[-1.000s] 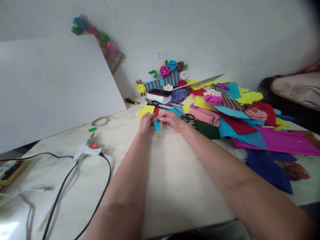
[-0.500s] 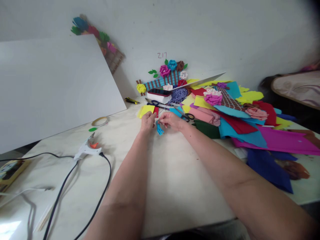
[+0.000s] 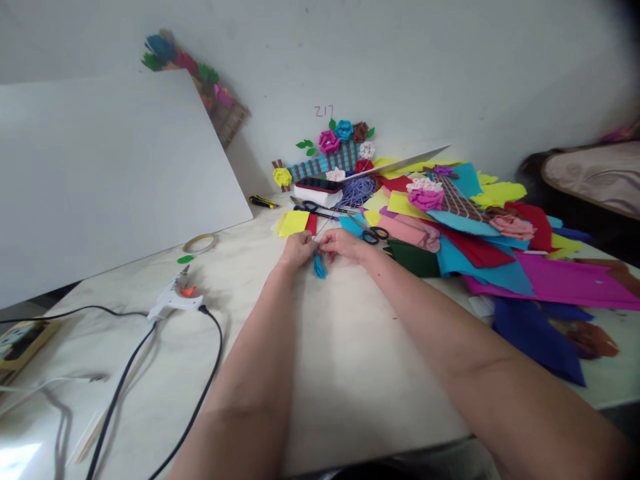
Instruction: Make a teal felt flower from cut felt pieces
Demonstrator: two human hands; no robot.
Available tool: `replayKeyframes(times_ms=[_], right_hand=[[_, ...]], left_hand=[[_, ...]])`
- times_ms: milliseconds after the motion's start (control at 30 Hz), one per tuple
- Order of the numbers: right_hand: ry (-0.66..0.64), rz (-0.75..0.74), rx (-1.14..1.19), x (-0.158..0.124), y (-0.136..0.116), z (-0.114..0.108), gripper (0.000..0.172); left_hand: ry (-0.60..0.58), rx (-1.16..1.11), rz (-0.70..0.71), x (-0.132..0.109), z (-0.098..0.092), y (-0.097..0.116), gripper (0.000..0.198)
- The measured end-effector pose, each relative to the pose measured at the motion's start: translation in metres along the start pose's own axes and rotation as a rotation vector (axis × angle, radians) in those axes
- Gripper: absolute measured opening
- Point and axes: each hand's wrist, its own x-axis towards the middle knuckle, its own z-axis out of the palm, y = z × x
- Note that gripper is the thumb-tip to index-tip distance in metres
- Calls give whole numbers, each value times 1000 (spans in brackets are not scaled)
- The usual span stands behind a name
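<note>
My left hand [image 3: 299,249] and my right hand [image 3: 343,245] meet above the table, fingertips nearly touching. Both are closed in a pinch at the upper end of a small blue crepe paper piece [image 3: 320,267], whose fringed end hangs down between them. A thin string [image 3: 326,221] runs from the fingers toward a tangle of purple string [image 3: 359,191]. How the string passes between the fingers is hidden. Just beyond the left hand lie yellow paper squares [image 3: 293,223] and a red piece [image 3: 311,224].
Black-handled scissors [image 3: 375,234] rest right of my hands, beside a heap of coloured crepe paper [image 3: 470,247]. A white glue gun [image 3: 175,297] with a black cord, a tape roll [image 3: 200,243] and a large white board [image 3: 115,180] are at left. A phone [image 3: 320,185] lies behind.
The blue piece hangs slightly lower and its fringe looks more gathered. My left hand has shifted a little downward; the fingertips remain close together.
</note>
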Motion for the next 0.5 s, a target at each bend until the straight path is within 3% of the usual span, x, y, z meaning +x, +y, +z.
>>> replayKeyframes(times_ms=[167,300,500], right_hand=[[54,9,67,1,1,1,13],[102,-1,81,3,2,2,10],[132,6,-149,5,-2,2,11]], left_hand=[[-155,5,20,-1,-10,1,16],[-197,96,70,1,-14,2,18],[-230,154,52,2,-15,1,19]])
